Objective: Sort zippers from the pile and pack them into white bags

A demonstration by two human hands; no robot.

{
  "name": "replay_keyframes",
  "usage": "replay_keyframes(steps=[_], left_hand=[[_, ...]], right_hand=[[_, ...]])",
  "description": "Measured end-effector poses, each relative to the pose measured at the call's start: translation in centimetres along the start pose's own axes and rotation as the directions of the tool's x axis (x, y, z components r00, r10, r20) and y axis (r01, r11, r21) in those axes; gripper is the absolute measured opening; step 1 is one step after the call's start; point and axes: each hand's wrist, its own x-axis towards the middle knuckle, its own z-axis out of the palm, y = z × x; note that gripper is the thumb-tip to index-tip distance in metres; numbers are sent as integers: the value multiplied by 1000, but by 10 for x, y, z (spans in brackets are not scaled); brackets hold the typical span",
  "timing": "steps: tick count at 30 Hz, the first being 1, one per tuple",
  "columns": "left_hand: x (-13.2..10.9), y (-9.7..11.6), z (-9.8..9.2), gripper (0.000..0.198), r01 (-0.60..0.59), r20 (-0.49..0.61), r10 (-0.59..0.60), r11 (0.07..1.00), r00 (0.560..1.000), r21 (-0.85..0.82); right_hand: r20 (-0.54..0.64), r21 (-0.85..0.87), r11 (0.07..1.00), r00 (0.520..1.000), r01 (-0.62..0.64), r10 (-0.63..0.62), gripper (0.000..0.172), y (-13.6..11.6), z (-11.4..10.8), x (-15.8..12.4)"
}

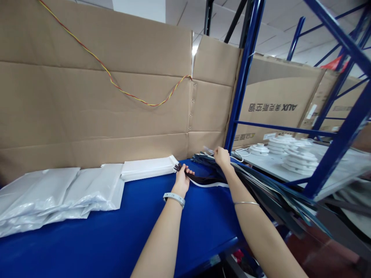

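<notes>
My left hand (182,180) grips the ends of several long black flexible strips (203,179) above the blue table (203,227). One white-edged strip curves from that hand across the tabletop. My right hand (222,157) is closed on a large bundle of similar dark strips (275,193), which fans out over the table's right edge and hangs down. A small whitish tip (208,150) sticks out beyond my right fingers. To the left of my hands lie a flat white package (147,168) and a row of white plastic bags (60,195).
Brown cardboard sheets (95,96) line the table's back, with a yellow-and-red wire (121,87) running across them. To the right stands a blue metal rack (245,77). Its grey shelf (269,166) holds stacks of white round parts (300,162). Cardboard cartons stand behind.
</notes>
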Motion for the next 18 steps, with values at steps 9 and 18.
replay_keyframes(steps=[9,18], left_hand=[[0,0,0,22,0,-6,0,1000,1000,13],[-2,0,2,22,10,-7,-9,1000,1000,7]], right_hand=[[106,22,1000,994,-1,-1,26,13,23,-2],[71,29,999,997,-22,19,37,18,20,6]])
